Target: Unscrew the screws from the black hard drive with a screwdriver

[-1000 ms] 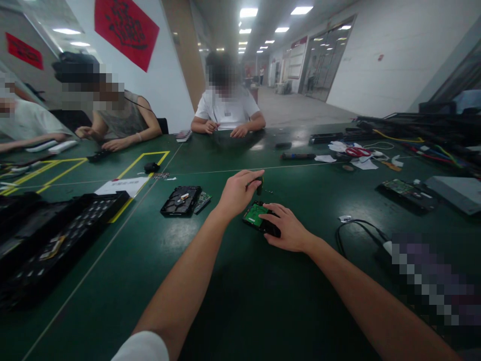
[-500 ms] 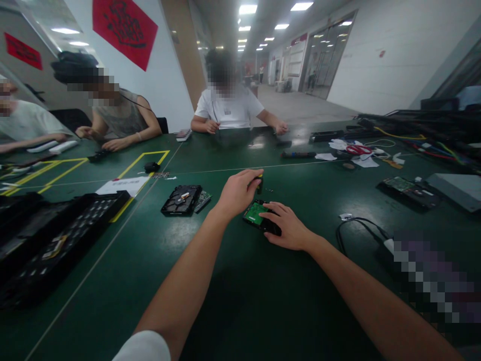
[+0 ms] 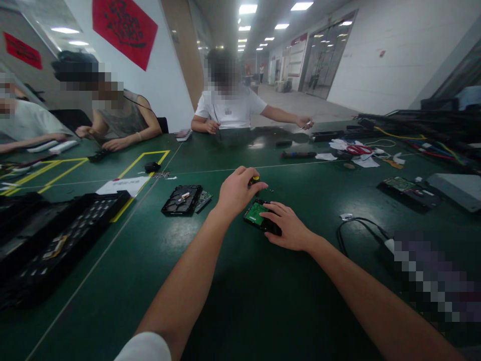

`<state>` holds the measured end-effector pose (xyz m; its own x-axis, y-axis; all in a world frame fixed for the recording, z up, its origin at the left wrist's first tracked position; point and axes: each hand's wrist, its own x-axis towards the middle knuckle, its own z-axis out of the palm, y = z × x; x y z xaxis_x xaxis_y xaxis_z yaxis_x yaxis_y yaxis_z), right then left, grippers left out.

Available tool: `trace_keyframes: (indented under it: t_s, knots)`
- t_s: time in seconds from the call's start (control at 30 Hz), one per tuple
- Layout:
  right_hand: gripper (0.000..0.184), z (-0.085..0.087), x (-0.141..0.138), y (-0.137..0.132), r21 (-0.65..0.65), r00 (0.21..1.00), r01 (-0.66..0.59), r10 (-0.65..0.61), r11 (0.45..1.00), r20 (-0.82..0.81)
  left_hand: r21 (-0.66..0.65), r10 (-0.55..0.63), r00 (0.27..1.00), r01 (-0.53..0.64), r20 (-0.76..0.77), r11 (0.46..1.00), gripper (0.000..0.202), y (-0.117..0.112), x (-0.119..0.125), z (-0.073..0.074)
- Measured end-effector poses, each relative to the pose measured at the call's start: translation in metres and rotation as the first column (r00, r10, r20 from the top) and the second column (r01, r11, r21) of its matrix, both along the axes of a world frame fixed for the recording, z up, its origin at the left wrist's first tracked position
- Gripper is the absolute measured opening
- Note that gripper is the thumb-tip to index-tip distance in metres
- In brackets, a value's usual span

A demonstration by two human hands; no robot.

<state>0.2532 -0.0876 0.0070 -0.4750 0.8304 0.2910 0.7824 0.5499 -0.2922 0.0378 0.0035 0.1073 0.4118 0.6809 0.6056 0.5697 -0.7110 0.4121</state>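
My left hand [image 3: 237, 188] is closed around a small upright tool with a black and yellow handle, which looks like a screwdriver [image 3: 256, 179]. Its lower end is hidden behind my fingers, above the far edge of a hard drive [image 3: 255, 213]. The drive lies on the table with its green circuit board facing up. My right hand [image 3: 287, 226] grips the drive's right side, thumb at the near edge and fingers across the top. A few tiny pieces, perhaps screws [image 3: 269, 190], lie just beyond it.
Left of my hands lie another black drive [image 3: 182, 200] and a loose circuit board [image 3: 203, 201]. A long black tray [image 3: 67, 245] stands farther left. At right are a drive [image 3: 408, 192], a grey box [image 3: 456, 190] and a black cable [image 3: 340, 233]. Co-workers sit opposite.
My left thumb and fingers have shifted around the tool's handle, with the thumb now stretched out to the right. My right hand and the drive stay put. A co-worker's arm opposite has reached rightward.
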Motion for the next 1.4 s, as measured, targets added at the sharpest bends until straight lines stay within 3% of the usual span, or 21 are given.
trace_keyframes:
  t_s: [0.1,0.23,0.4,0.5,0.63,0.93,1.2,1.4]
  knots:
    - [0.062,0.0002,0.0,-0.0004,-0.003,1.0,-0.002,0.002,1.0,0.004,-0.005,-0.105,0.994,0.105,0.013,0.994,0.022,0.0006,0.0002,-0.0007]
    - [0.063,0.0007,-0.0001,-0.001,-0.008,1.0,0.004,-0.004,1.0,0.0,-0.012,-0.238,0.971,0.238,0.013,0.971,0.038,0.0016,0.0011,-0.0017]
    - [0.063,0.0018,-0.0006,-0.0013,-0.016,1.0,0.002,-0.002,1.0,0.008,-0.026,-0.153,0.988,0.153,-0.003,0.988,0.025,0.0006,0.0017,-0.0022]
    - [0.062,0.0023,-0.0009,-0.0012,-0.017,1.0,0.001,-0.001,1.0,0.009,-0.01,-0.109,0.994,0.109,-0.023,0.994,0.032,0.0007,0.0017,-0.0041]
    - [0.063,0.0027,-0.0009,-0.0012,-0.02,1.0,0.001,-0.001,1.0,0.0,0.017,-0.123,0.991,0.124,-0.061,0.992,0.044,0.0014,0.0025,-0.0064]
    - [0.071,-0.0012,0.0007,-0.0011,0.006,1.0,0.002,-0.002,1.0,-0.012,-0.007,-0.093,0.993,0.093,-0.079,0.996,0.026,-0.0032,0.0012,-0.0002]
    - [0.066,-0.0001,0.0013,-0.0014,0.003,1.0,-0.001,0.001,1.0,0.005,0.003,-0.181,0.98,0.182,-0.078,0.983,0.045,0.0001,0.0015,-0.0024]
    - [0.062,-0.0037,0.0018,-0.0008,0.021,1.0,0.007,-0.007,1.0,0.011,-0.001,-0.159,0.986,0.159,-0.055,0.987,0.035,-0.0005,0.0016,-0.0009]
